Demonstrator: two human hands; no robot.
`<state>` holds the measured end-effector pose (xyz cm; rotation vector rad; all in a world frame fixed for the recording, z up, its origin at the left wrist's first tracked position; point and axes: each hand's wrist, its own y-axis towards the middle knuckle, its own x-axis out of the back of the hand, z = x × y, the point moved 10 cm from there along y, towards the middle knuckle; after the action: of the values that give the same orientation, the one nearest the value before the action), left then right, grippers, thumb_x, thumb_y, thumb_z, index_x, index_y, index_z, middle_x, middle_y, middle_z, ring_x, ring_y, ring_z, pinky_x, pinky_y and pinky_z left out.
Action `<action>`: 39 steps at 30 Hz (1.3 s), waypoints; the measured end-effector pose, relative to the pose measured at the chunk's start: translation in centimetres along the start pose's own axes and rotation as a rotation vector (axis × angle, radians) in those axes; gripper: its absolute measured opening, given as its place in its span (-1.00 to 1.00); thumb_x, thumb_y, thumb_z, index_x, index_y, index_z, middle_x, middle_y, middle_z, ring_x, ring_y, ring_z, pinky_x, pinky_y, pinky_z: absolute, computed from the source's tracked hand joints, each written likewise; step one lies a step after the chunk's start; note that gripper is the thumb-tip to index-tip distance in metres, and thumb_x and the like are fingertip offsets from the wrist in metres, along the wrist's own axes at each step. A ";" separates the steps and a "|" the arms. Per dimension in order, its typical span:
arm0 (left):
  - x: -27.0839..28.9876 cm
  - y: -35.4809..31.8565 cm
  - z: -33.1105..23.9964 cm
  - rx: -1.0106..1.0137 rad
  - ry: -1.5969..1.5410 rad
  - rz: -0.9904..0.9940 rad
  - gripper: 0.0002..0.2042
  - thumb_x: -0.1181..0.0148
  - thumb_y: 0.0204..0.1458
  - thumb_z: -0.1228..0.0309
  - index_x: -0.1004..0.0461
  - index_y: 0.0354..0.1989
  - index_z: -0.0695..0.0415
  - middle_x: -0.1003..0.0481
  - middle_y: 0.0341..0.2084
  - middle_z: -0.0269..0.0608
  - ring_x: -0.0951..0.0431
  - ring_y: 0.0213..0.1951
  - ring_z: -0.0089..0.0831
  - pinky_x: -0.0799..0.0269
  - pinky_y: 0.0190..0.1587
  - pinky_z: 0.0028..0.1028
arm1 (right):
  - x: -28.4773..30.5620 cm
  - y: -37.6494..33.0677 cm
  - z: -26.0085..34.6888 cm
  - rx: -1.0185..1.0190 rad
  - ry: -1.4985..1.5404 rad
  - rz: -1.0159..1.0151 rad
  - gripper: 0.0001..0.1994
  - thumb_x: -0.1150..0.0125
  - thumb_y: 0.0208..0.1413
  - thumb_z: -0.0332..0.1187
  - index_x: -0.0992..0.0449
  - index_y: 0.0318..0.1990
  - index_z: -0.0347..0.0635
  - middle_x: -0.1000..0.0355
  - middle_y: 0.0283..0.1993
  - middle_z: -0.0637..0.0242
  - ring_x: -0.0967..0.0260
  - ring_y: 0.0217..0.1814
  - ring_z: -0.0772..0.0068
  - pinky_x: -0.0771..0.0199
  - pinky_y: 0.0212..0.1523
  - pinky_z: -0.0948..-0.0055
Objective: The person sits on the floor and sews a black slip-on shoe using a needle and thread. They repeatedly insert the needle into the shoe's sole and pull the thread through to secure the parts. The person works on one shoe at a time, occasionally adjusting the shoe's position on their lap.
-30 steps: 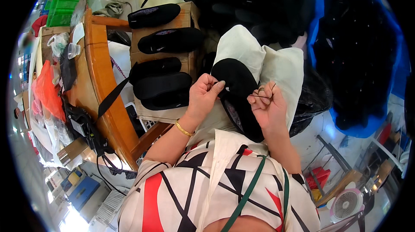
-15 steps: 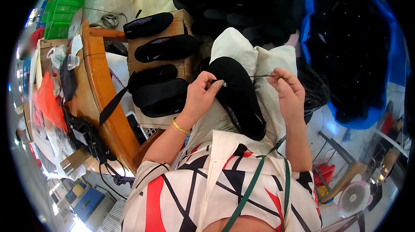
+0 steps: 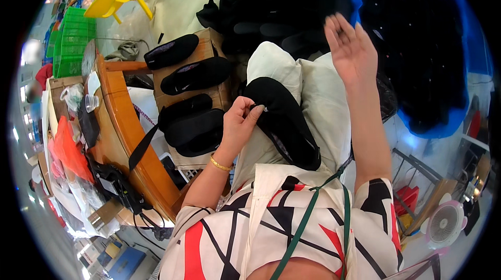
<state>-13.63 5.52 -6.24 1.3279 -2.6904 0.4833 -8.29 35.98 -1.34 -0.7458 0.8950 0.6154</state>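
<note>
A black slipper-shaped shoe piece [image 3: 287,123] lies on a white cushion [image 3: 323,97] across my lap. My left hand [image 3: 237,123] pinches the shoe's upper left edge between thumb and fingers; a gold bangle sits on that wrist. My right hand [image 3: 350,45] is raised high above the shoe, well apart from it, with the fingers loosely spread. Whether it pinches a needle or thread is too fine to see.
Several black shoe pieces [image 3: 195,74] rest on a cardboard box [image 3: 209,37] left of my lap. A curved wooden table [image 3: 125,123] with clutter lies further left. A pile of black shoes [image 3: 282,3] is ahead, green crates [image 3: 73,40] and a yellow chair [image 3: 112,1] far left, a small fan [image 3: 443,222] lower right.
My right hand has risen from beside the shoe to high above it, moving away to the upper right. My left hand stays pinching the shoe's edge.
</note>
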 end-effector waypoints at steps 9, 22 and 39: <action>-0.2 0.0 0.2 -0.003 0.004 0.007 -0.78 -0.31 0.18 0.35 -0.39 -0.33 0.17 -0.23 -0.59 -0.56 -0.14 -0.49 -0.74 -0.15 -0.44 -0.67 | -11.3 3.7 6.8 0.182 0.124 0.512 -0.67 -0.02 0.34 -0.19 -0.53 -0.14 -0.33 -0.55 -0.25 0.23 -0.51 -0.15 0.29 -0.38 0.25 0.10; -1.9 -1.4 -9.1 -0.395 0.550 -0.036 -0.67 -0.40 0.04 0.28 -0.43 -0.16 0.20 -0.42 -0.50 -0.20 -0.42 -0.55 -0.33 -0.39 -0.45 -0.44 | 19.2 -13.9 23.1 0.534 -0.164 -0.487 -0.68 -0.13 0.32 -0.42 -0.40 0.13 -0.44 -0.49 -0.23 0.27 -0.44 -0.24 0.52 -0.50 0.16 0.44; -2.5 1.8 -8.4 -0.232 0.729 -0.101 -0.70 -0.30 0.04 0.19 -0.45 -0.44 0.20 -0.53 -0.59 -0.07 -0.55 -0.52 -0.08 -0.44 -0.44 -0.27 | 11.8 -11.3 3.6 0.150 -0.707 -0.134 -0.88 -0.18 0.29 -0.42 -0.53 -0.10 -0.24 -0.50 -0.36 0.35 -0.36 -0.49 0.62 -0.33 -0.52 0.64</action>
<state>-13.90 11.13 0.67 0.9667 -1.9990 0.5007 7.54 33.98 -6.40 -0.3976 0.2317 0.6243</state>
